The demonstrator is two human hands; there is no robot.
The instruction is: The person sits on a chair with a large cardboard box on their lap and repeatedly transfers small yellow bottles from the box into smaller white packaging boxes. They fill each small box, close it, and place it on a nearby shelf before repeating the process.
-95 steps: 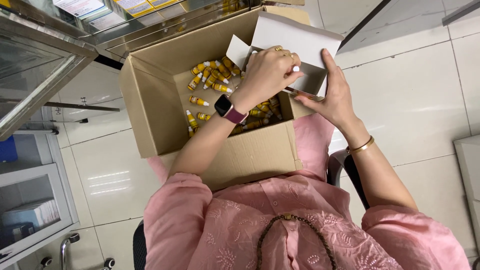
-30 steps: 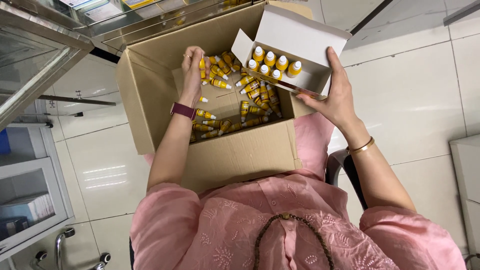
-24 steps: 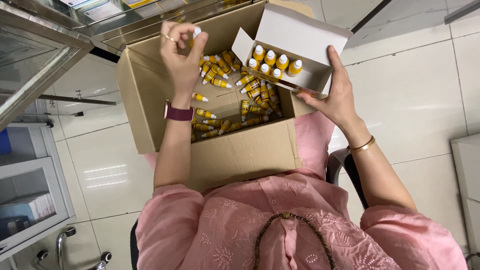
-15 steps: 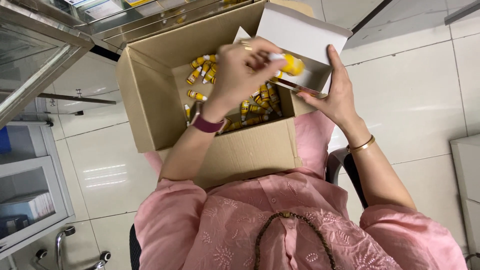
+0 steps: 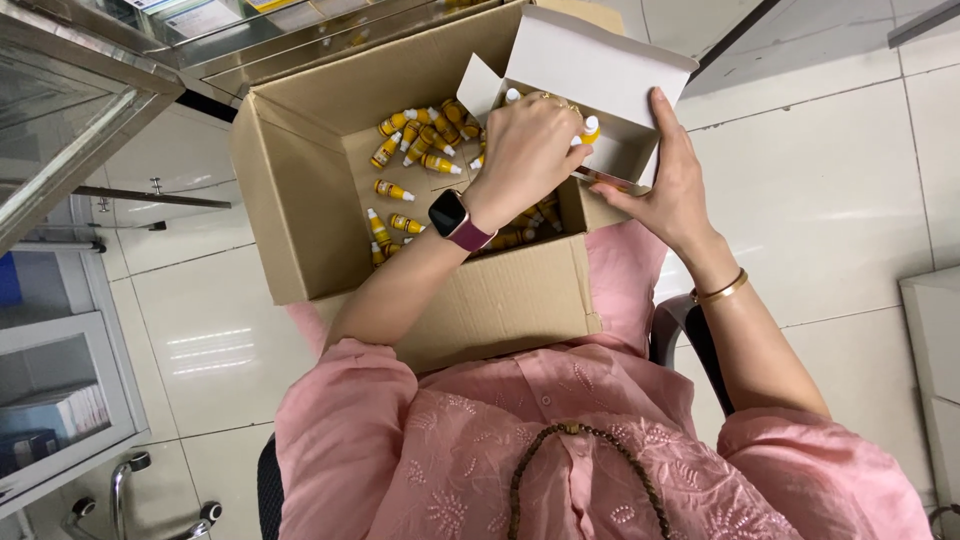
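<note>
In the big brown cardboard carton [image 5: 300, 200] on your lap, loose small yellow bottles [image 5: 410, 160] with white caps are lying scattered on their sides across the bottom, some touching one another. They are looking light, hard and smooth, so they are likely rolling and slipping easily; taking one across the body, just under the cap, is probably giving the surest pinch.

Moving right, your left hand [image 5: 525, 150], a watch with a dark red strap [image 5: 455, 220] on its wrist, is reaching over the carton into the small white box [image 5: 600, 70]. Its fingers are curled narrow, and they appear to be pinching a bottle by its upper part, though the hand is hiding most of it. One white-capped yellow bottle [image 5: 591, 128] is showing upright just beside the fingertips.

Further right, your right hand [image 5: 665, 190] is steadying the white box against the carton's rim, fingers spread flat along its side wall with the thumb underneath. The box is thin card with its lid flap standing open, so it is likely buckling if squeezed; supporting it from below suits it better.
</note>
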